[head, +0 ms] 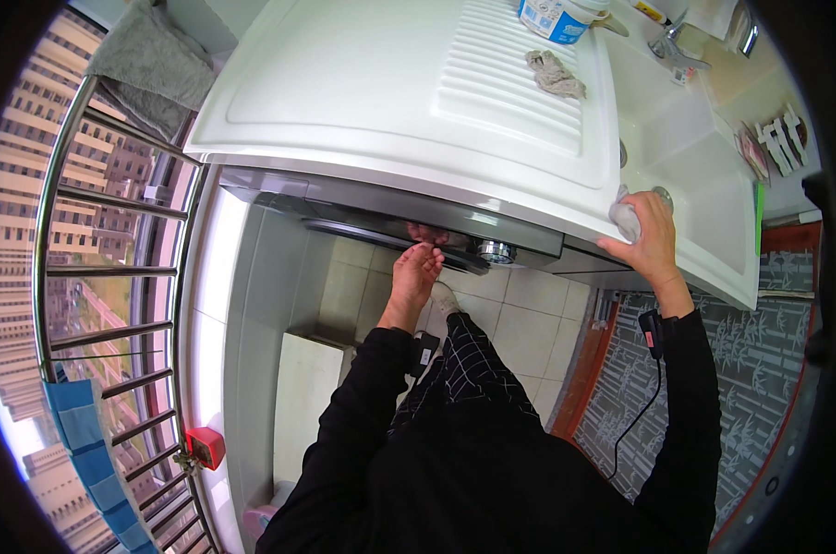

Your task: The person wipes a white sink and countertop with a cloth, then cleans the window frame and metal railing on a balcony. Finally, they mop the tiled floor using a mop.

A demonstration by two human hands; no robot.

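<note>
In my right hand (648, 232) a crumpled pale grey cloth (624, 216) is pressed on the front rim of the white sink basin (709, 201), at its left end. My left hand (418, 269) hangs just in front of the dark grey washing machine (390, 203) under the counter. Its fingertips are drawn together, with nothing visible between them. The machine's control knob (495, 251) is right of that hand, and its dark glossy front mirrors the fingers. A second crumpled cloth (558, 75) lies on the ribbed washboard part of the white countertop (342, 76).
A white-and-blue plastic tub (560, 17) stands behind the cloth, near the faucet (674, 45). Metal window bars (113, 270) line the left side, with a grey towel (151, 69) and a blue checked cloth (96, 443) hanging there. A red pot (207, 447) sits on the sill.
</note>
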